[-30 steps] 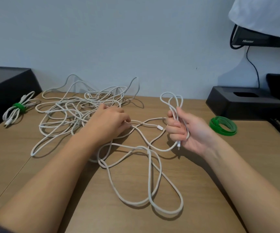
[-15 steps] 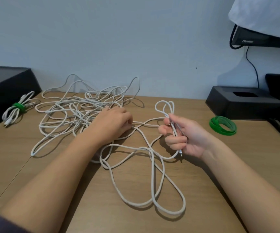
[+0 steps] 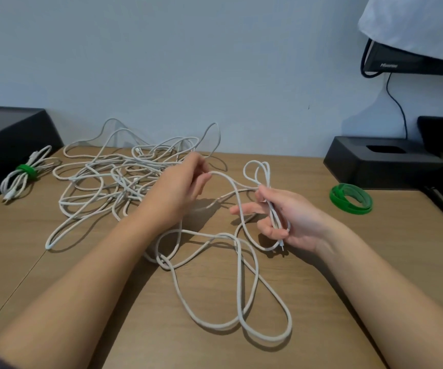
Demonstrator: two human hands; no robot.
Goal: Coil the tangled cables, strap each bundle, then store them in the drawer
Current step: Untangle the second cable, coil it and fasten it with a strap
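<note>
Although it looks light, the white cable (image 3: 254, 161) is judged limp and a little springy: it keeps no shape of its own, gathered loops will likely spread if the hold slackens, and a hard pull would probably drag the tangle (image 3: 100, 177) along and tighten its crossings. It is best held near the plug end, with the loops pinched where they cross and the slack fed in a short length at a time. One end is gathered in a few small loops in the right hand (image 3: 295, 219), above the counter (image 3: 348, 275) and right of centre. The rest lies in large loose loops on the near counter and runs back toward the tangle at the rear left; where one cable ends and another begins cannot be told. On the right hand, the thumb and curled fingers (image 3: 267, 230) clasp the loops, one finger points left, and the plug tip shows below the palm. The left hand (image 3: 177, 190) is raised above the tangle, its fingers pinching a strand that arcs across to the right hand. A strapped bundle (image 3: 26, 173) lies at the far left, and a roll of green strap (image 3: 351, 199) lies to the right. No drawer is in view.
</note>
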